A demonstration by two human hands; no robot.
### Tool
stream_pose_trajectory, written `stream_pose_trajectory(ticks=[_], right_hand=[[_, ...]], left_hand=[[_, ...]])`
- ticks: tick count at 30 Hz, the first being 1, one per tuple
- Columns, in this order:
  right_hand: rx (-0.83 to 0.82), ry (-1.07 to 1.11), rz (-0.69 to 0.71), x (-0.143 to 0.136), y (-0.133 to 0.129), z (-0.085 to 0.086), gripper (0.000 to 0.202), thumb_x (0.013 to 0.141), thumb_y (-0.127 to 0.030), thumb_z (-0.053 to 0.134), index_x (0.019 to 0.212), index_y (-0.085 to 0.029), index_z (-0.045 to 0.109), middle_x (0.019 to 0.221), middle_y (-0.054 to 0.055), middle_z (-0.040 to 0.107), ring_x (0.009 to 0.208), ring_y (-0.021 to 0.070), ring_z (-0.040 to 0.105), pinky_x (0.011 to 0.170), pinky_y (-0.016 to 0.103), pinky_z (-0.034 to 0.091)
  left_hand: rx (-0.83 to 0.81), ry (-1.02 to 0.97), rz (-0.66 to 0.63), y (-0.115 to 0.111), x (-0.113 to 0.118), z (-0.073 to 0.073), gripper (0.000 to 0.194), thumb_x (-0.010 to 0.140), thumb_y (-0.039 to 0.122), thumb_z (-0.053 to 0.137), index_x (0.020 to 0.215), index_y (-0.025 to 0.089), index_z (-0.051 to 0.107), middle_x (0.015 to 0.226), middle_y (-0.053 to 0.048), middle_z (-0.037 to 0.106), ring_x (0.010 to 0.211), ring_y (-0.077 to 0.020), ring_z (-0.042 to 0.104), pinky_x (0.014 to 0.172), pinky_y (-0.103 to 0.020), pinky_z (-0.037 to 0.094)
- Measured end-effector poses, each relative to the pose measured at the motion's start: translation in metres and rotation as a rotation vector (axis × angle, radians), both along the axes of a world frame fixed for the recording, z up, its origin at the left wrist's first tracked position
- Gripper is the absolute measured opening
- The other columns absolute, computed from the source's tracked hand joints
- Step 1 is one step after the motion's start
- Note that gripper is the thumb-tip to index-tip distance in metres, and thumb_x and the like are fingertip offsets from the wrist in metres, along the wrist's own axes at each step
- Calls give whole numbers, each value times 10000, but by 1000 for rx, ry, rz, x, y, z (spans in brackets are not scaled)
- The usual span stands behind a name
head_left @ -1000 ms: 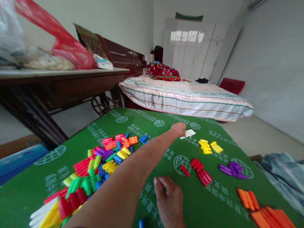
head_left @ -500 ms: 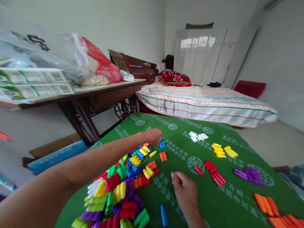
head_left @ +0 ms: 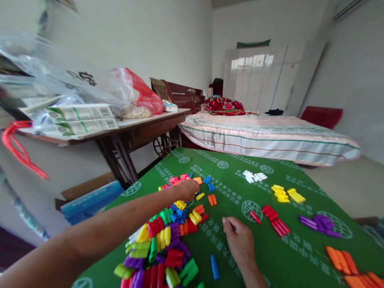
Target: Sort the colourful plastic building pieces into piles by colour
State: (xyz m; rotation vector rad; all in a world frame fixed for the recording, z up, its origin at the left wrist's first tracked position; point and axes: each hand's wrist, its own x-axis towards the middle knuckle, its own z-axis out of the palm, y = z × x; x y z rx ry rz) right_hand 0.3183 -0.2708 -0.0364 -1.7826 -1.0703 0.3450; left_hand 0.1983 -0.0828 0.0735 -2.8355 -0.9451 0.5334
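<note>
My left hand point(head_left: 189, 190) is over the far part of a mixed pile of coloured plastic pieces point(head_left: 163, 236), fingers curled down. Whatever is between its fingertips is hidden. Just beyond it lie blue pieces point(head_left: 210, 183), with an orange pair point(head_left: 212, 199) and a yellow piece point(head_left: 200, 196) nearby. My right hand point(head_left: 240, 239) rests on the green tabletop point(head_left: 222, 224) in a loose fist, with nothing visible in it. A single blue piece point(head_left: 214, 267) lies to its left, and a red piece point(head_left: 255, 217) lies beyond it to the right.
Separate groups lie to the right: white point(head_left: 254, 176), yellow point(head_left: 280, 193), red point(head_left: 276, 220), purple point(head_left: 321, 226) and orange pieces point(head_left: 342, 260). A sewing-machine table point(head_left: 144, 126) with bags and boxes stands at the left. The bed point(head_left: 264, 132) adjoins the far edge.
My left hand has left the blue pieces, which now lie uncovered, and come back over the pile. My right hand stays in place. The view has shifted slightly.
</note>
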Motion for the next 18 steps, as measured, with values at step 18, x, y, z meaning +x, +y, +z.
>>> stream_pose_trajectory(ticks=[18], right_hand=[[-20,-53,-15,0,3,3,384,858,-426,412,568,-212,544,519,-36,513,494,109,454,490,214,287]], left_hand=[[83,48,72,-18,42,-13,313,659,255,609,943,134,660,1086,-206,642,1035,-336,596,819,-419,511]])
